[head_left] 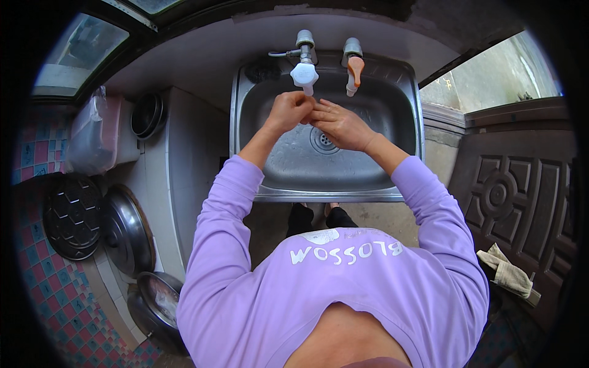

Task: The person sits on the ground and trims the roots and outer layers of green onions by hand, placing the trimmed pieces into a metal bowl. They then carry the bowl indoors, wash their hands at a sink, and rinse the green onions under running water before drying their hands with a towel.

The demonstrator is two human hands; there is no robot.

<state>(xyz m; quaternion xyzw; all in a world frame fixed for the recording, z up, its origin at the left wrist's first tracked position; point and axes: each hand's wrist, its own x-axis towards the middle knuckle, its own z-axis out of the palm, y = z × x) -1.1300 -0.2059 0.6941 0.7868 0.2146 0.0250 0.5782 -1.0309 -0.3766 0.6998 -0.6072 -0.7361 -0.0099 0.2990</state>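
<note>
Both my hands are over a steel sink (402, 116), just under a white tap (304, 73). My left hand (287, 111) is curled, its fingers closed near the tap's spout. My right hand (341, 126) lies beside it with fingers stretched out, its fingertips touching my left hand. I cannot see anything held in either hand. A second tap with an orange handle (354, 67) stands to the right of the white one. The drain (323, 140) shows below my hands. My lilac sleeves come in from the lower edge.
On the left stand a dark pot (147, 115), a plastic bag (92, 138), a dark patterned lid (72, 214), a steel lid (126, 230) and a steel pan (158, 303). A carved dark door (515, 190) and a cloth (509, 275) are on the right.
</note>
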